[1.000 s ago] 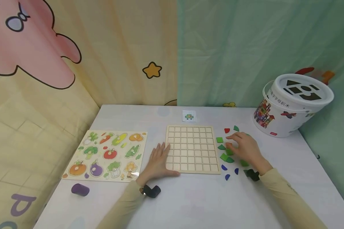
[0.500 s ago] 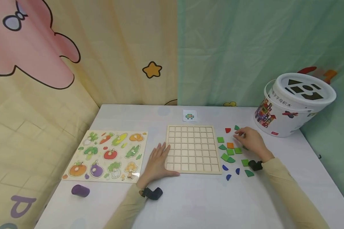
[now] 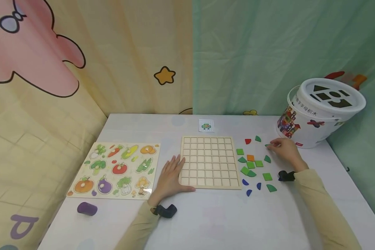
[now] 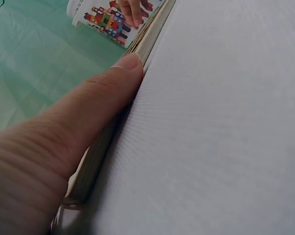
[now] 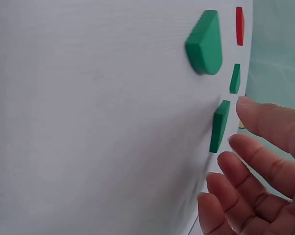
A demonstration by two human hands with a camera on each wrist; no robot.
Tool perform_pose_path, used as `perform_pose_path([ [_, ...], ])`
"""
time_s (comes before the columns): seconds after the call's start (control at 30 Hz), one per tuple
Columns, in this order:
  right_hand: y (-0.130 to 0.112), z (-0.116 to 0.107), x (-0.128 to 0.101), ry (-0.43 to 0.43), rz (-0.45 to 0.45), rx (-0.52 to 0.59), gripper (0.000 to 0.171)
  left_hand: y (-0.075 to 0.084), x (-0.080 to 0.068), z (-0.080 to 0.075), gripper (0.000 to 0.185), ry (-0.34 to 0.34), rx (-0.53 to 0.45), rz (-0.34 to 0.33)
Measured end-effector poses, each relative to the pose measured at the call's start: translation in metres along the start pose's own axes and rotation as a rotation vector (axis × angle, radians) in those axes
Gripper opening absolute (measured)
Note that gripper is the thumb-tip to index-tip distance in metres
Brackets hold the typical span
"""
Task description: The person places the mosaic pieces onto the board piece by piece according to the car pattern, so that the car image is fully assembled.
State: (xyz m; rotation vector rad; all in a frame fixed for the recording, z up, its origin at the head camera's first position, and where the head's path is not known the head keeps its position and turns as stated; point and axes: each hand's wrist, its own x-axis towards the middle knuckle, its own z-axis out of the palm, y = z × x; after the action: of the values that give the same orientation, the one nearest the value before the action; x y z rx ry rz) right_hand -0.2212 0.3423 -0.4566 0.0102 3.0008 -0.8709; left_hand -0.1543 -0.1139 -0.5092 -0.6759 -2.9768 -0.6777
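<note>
- Head view: right hand (image 3: 285,150) at far right of the loose tiles, fingertips at a small green piece (image 3: 267,146) lying on the white table (image 3: 225,218). Right wrist view shows the fingers (image 5: 255,156) loosely bent, right beside that green tile (image 5: 219,126), not closed round it; actual contact – can't tell.
- Left hand (image 3: 171,177) flat, fingers straight, pressing on the lower left corner of the wooden grid board (image 3: 209,162); left wrist view has the thumb (image 4: 83,117) lying along the board's edge.
- Tile scatter betw. board and right hand: green squares (image 3: 259,163), orange square (image 3: 250,157), green quarter-round pieces (image 3: 271,188), blue bits (image 3: 244,182) nearest the person, red piece (image 3: 248,141) and a green one (image 3: 257,139) at the far end.
- Small pattern card (image 3: 206,125) just beyond the board.
- White shape-sorter bucket (image 3: 322,116) at far right, near the right hand.
- Vegetable peg puzzle (image 3: 117,169) left of the board; purple cylinder (image 3: 87,208) near its lower left corner.
</note>
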Motion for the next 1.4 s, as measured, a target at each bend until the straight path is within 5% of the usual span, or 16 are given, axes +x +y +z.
perform_pose_path([
  [0.67,-0.005,0.002,0.004,-0.083,0.144,0.073,0.027,-0.004,0.0,0.006,0.119,0.038,0.013,0.019],
  [0.9,-0.016,0.007,0.002,-0.022,0.075,0.04,0.019,-0.004,0.0,0.005,0.115,0.019,0.021,0.008],
  [1.13,-0.053,0.024,0.001,0.08,-0.01,0.057,0.019,-0.004,-0.002,0.005,0.113,0.024,0.036,0.014],
  [1.4,-0.099,0.056,0.006,-0.002,-0.184,0.154,0.014,-0.003,-0.001,0.006,0.113,0.023,0.035,0.01],
])
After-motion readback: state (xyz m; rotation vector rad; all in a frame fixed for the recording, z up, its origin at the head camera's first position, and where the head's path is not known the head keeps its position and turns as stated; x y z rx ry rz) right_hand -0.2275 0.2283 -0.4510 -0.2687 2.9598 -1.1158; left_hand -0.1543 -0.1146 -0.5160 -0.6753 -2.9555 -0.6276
